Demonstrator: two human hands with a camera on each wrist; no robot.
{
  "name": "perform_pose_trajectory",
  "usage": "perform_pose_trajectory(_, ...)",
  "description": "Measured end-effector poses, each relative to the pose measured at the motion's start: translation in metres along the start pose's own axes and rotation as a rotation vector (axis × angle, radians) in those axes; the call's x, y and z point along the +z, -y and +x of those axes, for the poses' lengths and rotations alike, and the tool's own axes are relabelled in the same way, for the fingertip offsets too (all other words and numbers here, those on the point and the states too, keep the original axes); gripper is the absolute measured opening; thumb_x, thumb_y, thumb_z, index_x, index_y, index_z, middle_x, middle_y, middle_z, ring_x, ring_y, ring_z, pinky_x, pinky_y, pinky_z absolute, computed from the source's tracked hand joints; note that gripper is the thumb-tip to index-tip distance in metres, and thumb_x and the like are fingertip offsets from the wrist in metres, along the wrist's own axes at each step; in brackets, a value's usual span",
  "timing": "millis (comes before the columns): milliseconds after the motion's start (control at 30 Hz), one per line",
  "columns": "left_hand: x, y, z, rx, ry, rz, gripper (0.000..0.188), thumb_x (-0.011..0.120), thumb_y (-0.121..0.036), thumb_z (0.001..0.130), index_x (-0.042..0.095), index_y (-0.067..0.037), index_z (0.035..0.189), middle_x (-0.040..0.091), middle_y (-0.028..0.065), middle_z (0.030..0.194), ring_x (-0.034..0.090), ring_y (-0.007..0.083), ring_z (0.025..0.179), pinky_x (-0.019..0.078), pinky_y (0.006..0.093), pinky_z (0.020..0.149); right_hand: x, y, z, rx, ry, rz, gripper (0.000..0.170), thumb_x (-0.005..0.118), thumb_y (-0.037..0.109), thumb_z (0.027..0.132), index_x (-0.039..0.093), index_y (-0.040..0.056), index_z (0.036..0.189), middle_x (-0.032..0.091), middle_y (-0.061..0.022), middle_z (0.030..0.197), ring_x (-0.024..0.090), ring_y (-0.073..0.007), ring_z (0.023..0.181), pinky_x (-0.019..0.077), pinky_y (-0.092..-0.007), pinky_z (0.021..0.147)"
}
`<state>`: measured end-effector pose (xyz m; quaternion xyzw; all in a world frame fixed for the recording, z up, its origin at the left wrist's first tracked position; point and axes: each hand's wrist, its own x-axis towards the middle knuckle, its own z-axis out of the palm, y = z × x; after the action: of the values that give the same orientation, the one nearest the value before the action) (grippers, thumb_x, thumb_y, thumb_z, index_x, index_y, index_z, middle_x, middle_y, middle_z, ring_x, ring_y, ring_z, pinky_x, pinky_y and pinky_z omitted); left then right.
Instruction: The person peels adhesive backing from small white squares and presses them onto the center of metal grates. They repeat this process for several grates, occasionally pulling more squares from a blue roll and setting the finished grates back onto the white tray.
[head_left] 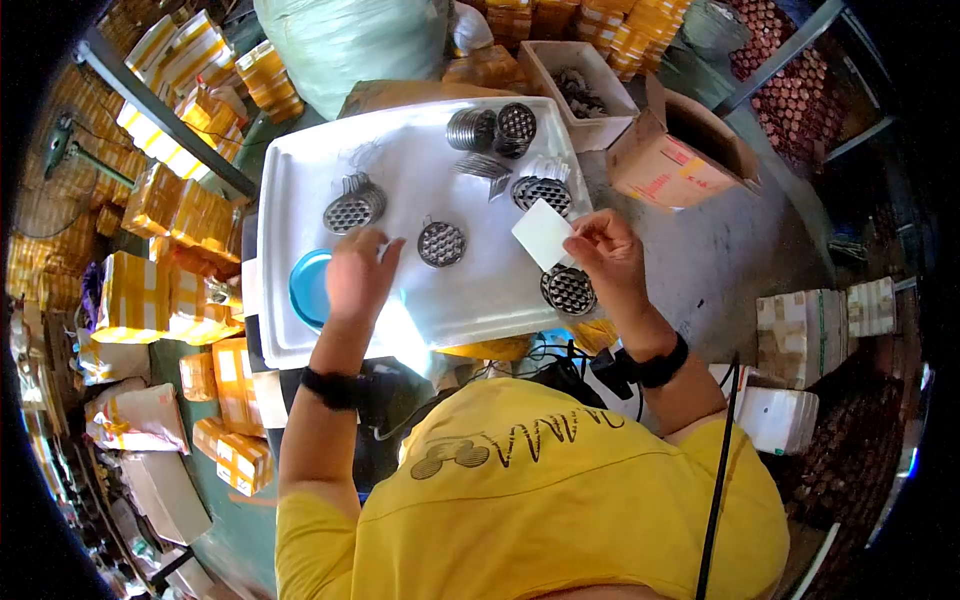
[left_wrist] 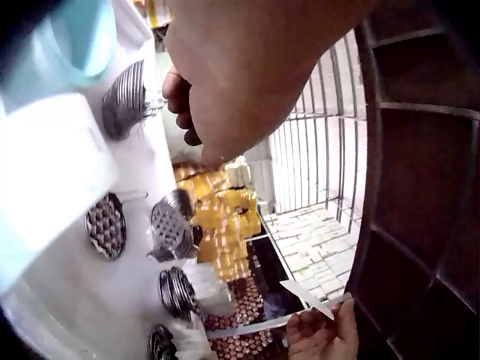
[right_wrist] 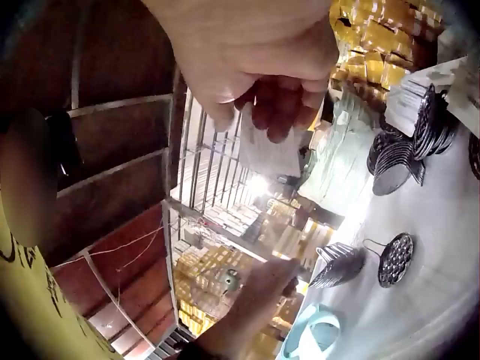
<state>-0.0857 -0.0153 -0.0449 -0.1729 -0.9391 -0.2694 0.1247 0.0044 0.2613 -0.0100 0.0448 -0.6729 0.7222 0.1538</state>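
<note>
While right fingers point(head_left: 608, 226) pinch white card point(head_left: 540, 235) by edge, left fingers point(head_left: 364, 240) loose above tray point(head_left: 490, 290)

My head view bows outward into black corners, with hard white glare on the tray point(head_left: 480, 305) at its six o'clock edge. My wrist views look soft: the left washes out at nine, the right flares mid-frame, roof panels point(right_wrist: 120, 67) dim at ten.

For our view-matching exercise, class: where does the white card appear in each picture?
Head: white card just right of centre, above mid-height.
Left wrist: white card low, right of centre, looking narrow.
Right wrist: white card slightly above centre.
Shared landmark: the right hand holding it.
</note>
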Motion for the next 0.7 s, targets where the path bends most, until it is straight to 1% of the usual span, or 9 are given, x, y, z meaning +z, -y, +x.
perform_pose_trajectory(33, 0.020, 0.002, 0.008, -0.068, 0.077, -0.122, 0.021, 0.066, -0.022, 0.071, 0.058, -0.005, 0.077, 0.058, 0.0114, 0.078, 0.056, 0.0285, 0.074, 0.0453, 0.0378, 0.064, -0.001, 0.001, -0.002, 0.023, -0.037, -0.031, 0.018, 0.064, 0.001, 0.076, 0.051, 0.0060, 0.087, 0.053, 0.0012, 0.079, 0.052, -0.0066, 0.075, 0.0446, -0.0205, 0.068)
perform_pose_trajectory(100, 0.062, 0.011, 0.014, 0.095, 0.001, 0.123, 0.023, 0.067, -0.023, 0.070, 0.059, -0.007, 0.084, 0.058, 0.0110, 0.088, 0.054, 0.0294, 0.087, 0.0444, 0.0381, 0.073, -0.004, 0.003, -0.006, 0.068, -0.112, -0.092, 0.019, 0.064, 0.000, 0.075, 0.051, 0.0060, 0.087, 0.052, 0.0013, 0.080, 0.051, -0.0062, 0.074, 0.0439, -0.0196, 0.068)
perform_pose_trajectory(133, 0.072, 0.006, 0.019, -0.076, 0.186, 0.193, 0.032, 0.068, -0.025, 0.067, 0.058, -0.010, 0.093, 0.056, 0.0107, 0.100, 0.049, 0.0308, 0.098, 0.0424, 0.0395, 0.080, -0.007, 0.005, -0.008, 0.056, -0.143, -0.102, 0.019, 0.063, 0.001, 0.076, 0.051, 0.0055, 0.090, 0.052, 0.0016, 0.080, 0.051, -0.0062, 0.074, 0.0437, -0.0199, 0.068)
perform_pose_trajectory(233, 0.105, 0.007, 0.018, -0.241, 0.226, 0.247, 0.037, 0.069, -0.026, 0.065, 0.056, -0.011, 0.097, 0.054, 0.0108, 0.103, 0.049, 0.0309, 0.099, 0.0413, 0.0419, 0.081, -0.021, 0.012, -0.010, 0.011, -0.242, -0.145, 0.023, 0.061, 0.003, 0.078, 0.052, 0.0040, 0.099, 0.051, 0.0025, 0.081, 0.049, -0.0061, 0.071, 0.0432, -0.0206, 0.068)
perform_pose_trajectory(367, 0.117, 0.017, 0.020, -0.180, 0.263, 0.086, 0.036, 0.066, -0.019, 0.068, 0.052, -0.011, 0.100, 0.056, 0.0093, 0.098, 0.051, 0.0307, 0.097, 0.0426, 0.0426, 0.079, -0.053, 0.018, -0.014, 0.011, -0.350, -0.195, 0.017, 0.059, 0.008, 0.081, 0.055, 0.0020, 0.097, 0.056, 0.0001, 0.081, 0.051, -0.0077, 0.074, 0.0434, -0.0220, 0.070)
perform_pose_trajectory(400, 0.113, 0.011, 0.023, -0.231, 0.222, -0.141, 0.029, 0.064, -0.015, 0.069, 0.055, -0.008, 0.095, 0.060, 0.0092, 0.090, 0.057, 0.0314, 0.084, 0.0457, 0.0389, 0.072, -0.061, 0.017, -0.017, 0.041, -0.376, -0.267, 0.014, 0.058, 0.008, 0.081, 0.056, 0.0011, 0.093, 0.058, -0.0019, 0.082, 0.053, -0.0082, 0.075, 0.0438, -0.0221, 0.070)
perform_pose_trajectory(500, 0.083, -0.002, 0.019, -0.182, 0.339, -0.411, 0.026, 0.064, -0.013, 0.069, 0.059, -0.005, 0.093, 0.063, 0.0099, 0.085, 0.060, 0.0273, 0.073, 0.0473, 0.0339, 0.066, -0.059, 0.010, -0.020, 0.170, -0.275, -0.280, 0.014, 0.059, 0.008, 0.081, 0.056, 0.0006, 0.093, 0.059, -0.0023, 0.082, 0.053, -0.0083, 0.074, 0.0443, -0.0220, 0.068)
perform_pose_trajectory(533, 0.066, -0.018, 0.012, -0.254, 0.381, -0.656, 0.020, 0.061, -0.011, 0.074, 0.062, -0.002, 0.092, 0.064, 0.0100, 0.089, 0.062, 0.0202, 0.074, 0.0480, 0.0281, 0.066, -0.054, 0.004, -0.019, 0.156, -0.233, -0.268, 0.014, 0.059, 0.008, 0.081, 0.056, 0.0006, 0.093, 0.059, -0.0025, 0.080, 0.054, -0.0084, 0.073, 0.0450, -0.0220, 0.065)
perform_pose_trajectory(700, 0.007, -0.063, -0.014, -0.664, 0.860, -1.349, 0.020, 0.054, -0.008, 0.083, 0.058, 0.003, 0.100, 0.062, 0.0088, 0.088, 0.060, 0.0150, 0.075, 0.0498, 0.0247, 0.069, -0.008, 0.003, -0.003, 0.212, 0.109, -0.383, 0.017, 0.054, 0.001, 0.082, 0.056, -0.0021, 0.098, 0.059, -0.0017, 0.087, 0.055, -0.0075, 0.080, 0.0453, -0.0215, 0.072)
